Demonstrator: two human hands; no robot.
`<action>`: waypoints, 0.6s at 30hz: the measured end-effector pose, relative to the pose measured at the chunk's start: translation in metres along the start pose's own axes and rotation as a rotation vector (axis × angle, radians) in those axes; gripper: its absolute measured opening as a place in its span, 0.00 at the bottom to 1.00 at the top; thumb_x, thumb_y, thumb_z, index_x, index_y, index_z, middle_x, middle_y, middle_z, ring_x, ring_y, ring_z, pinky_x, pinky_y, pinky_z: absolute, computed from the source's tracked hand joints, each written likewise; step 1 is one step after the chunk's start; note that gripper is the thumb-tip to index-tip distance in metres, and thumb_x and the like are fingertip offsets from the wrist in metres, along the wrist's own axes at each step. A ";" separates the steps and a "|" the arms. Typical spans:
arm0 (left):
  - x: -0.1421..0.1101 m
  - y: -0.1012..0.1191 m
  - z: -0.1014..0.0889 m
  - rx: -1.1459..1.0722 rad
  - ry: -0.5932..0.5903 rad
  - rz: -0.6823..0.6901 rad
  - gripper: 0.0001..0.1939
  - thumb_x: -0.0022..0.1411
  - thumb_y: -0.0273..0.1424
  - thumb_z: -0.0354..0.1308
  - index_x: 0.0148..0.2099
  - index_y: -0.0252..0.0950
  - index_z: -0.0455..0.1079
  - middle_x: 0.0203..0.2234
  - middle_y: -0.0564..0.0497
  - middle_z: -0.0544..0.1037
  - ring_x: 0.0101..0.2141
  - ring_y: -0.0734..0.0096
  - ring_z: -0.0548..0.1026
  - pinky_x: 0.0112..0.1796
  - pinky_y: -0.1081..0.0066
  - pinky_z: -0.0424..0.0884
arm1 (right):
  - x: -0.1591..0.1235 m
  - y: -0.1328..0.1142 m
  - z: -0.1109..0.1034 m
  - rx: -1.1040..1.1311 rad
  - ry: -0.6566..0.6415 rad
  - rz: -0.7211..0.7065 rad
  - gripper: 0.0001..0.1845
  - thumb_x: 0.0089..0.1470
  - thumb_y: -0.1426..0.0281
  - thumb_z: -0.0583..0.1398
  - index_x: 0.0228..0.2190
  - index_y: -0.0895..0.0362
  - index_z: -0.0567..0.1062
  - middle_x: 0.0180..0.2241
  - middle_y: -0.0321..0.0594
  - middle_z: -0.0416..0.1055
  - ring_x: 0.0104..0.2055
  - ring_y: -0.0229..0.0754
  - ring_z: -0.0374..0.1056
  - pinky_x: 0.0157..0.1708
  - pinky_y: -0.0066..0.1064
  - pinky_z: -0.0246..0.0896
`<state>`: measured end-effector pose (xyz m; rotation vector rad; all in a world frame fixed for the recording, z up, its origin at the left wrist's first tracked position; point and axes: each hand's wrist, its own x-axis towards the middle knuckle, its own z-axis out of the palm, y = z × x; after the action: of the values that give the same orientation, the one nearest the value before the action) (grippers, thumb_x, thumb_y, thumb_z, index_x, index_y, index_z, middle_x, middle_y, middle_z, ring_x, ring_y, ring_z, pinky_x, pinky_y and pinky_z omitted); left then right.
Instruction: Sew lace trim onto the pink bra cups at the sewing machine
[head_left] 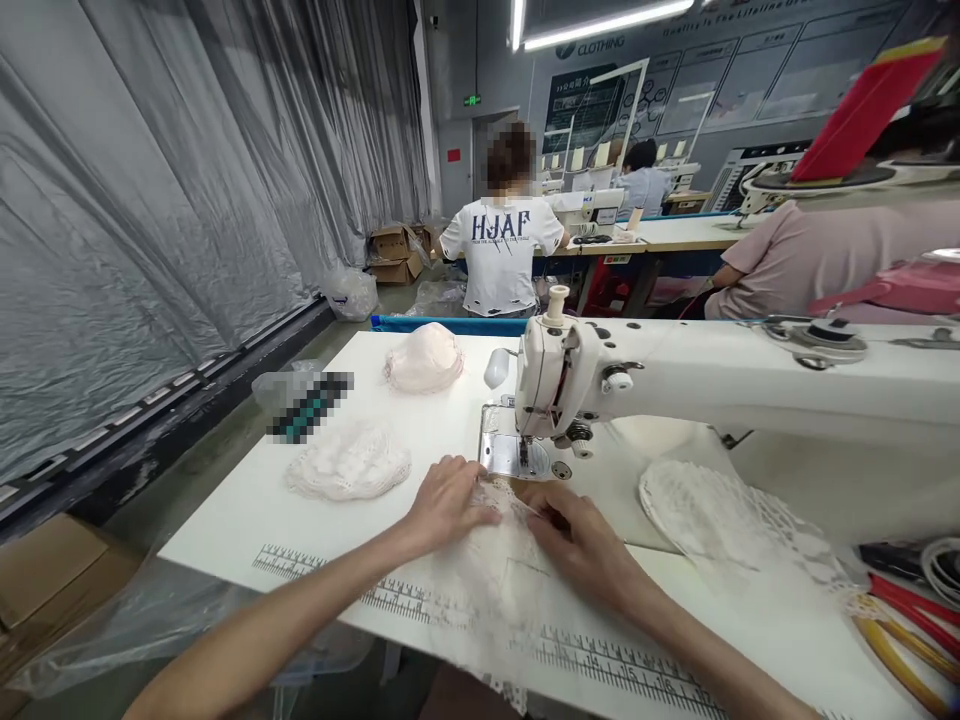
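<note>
A sheer white piece of lace fabric (487, 580) lies in front of the sewing machine (555, 380) and hangs over the table's front edge. My left hand (448, 505) holds the lace's left side, fingers curled close to the metal needle plate (499, 450). On the other side, my right hand (574, 535) pinches the lace's edge between thumb and fingers; its fingertips are partly hidden. Both hands are just in front of the presser foot (524, 450), with the lace stretched between them.
White lace pieces (349, 460) and a pale pink cup-shaped piece (425, 358) lie left on the table (225, 530). More white lace (720, 510) lies right, near red- and yellow-handled tools (907, 640). People sit at machines ahead, one in a white shirt (499, 250).
</note>
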<state>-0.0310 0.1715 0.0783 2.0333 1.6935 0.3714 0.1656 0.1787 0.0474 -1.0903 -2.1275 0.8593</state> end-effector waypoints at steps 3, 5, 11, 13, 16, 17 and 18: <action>-0.016 0.005 -0.005 -0.273 -0.110 -0.040 0.15 0.56 0.41 0.57 0.37 0.33 0.67 0.34 0.49 0.69 0.36 0.65 0.66 0.35 0.69 0.62 | -0.016 -0.011 -0.006 0.186 -0.098 0.081 0.14 0.59 0.59 0.50 0.28 0.55 0.63 0.24 0.35 0.60 0.25 0.38 0.56 0.24 0.29 0.51; -0.037 0.011 -0.007 -0.428 -0.168 0.003 0.15 0.53 0.41 0.59 0.35 0.33 0.67 0.38 0.49 0.68 0.37 0.66 0.67 0.36 0.71 0.62 | -0.034 -0.020 -0.009 0.333 -0.182 0.131 0.15 0.59 0.57 0.51 0.28 0.55 0.62 0.24 0.33 0.58 0.25 0.36 0.53 0.23 0.27 0.50; -0.095 0.024 -0.002 -0.784 -0.388 -0.038 0.18 0.45 0.35 0.66 0.36 0.33 0.66 0.25 0.56 0.67 0.27 0.76 0.63 0.28 0.78 0.57 | -0.086 -0.050 -0.008 0.635 -0.268 0.258 0.16 0.56 0.58 0.56 0.40 0.54 0.63 0.25 0.32 0.63 0.27 0.35 0.56 0.26 0.26 0.51; -0.106 0.027 0.005 -0.868 -0.408 -0.071 0.19 0.44 0.32 0.67 0.38 0.33 0.65 0.24 0.57 0.67 0.26 0.78 0.63 0.27 0.78 0.57 | -0.099 -0.058 -0.004 0.639 -0.288 0.317 0.18 0.55 0.57 0.57 0.41 0.56 0.64 0.24 0.32 0.63 0.27 0.35 0.56 0.26 0.26 0.51; -0.119 0.029 0.019 -0.947 -0.427 -0.070 0.21 0.43 0.28 0.67 0.41 0.32 0.66 0.27 0.53 0.71 0.28 0.76 0.66 0.29 0.77 0.60 | -0.115 -0.065 0.007 0.643 -0.343 0.359 0.18 0.55 0.55 0.56 0.35 0.58 0.69 0.24 0.35 0.63 0.27 0.36 0.57 0.27 0.26 0.51; -0.122 0.029 0.023 -0.955 -0.438 -0.067 0.22 0.43 0.27 0.66 0.42 0.31 0.67 0.29 0.52 0.72 0.29 0.75 0.67 0.30 0.76 0.61 | -0.120 -0.066 0.011 0.646 -0.351 0.358 0.19 0.55 0.54 0.56 0.34 0.59 0.69 0.26 0.36 0.64 0.28 0.36 0.57 0.27 0.27 0.51; -0.126 0.029 0.027 -0.949 -0.449 -0.063 0.22 0.44 0.27 0.66 0.44 0.31 0.67 0.30 0.51 0.73 0.30 0.74 0.68 0.31 0.75 0.62 | -0.125 -0.066 0.015 0.648 -0.348 0.352 0.19 0.55 0.54 0.56 0.33 0.59 0.70 0.27 0.37 0.64 0.29 0.37 0.57 0.28 0.27 0.52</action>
<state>-0.0187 0.0404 0.0809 1.2278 1.0004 0.5191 0.1851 0.0390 0.0620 -1.0152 -1.7036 1.8587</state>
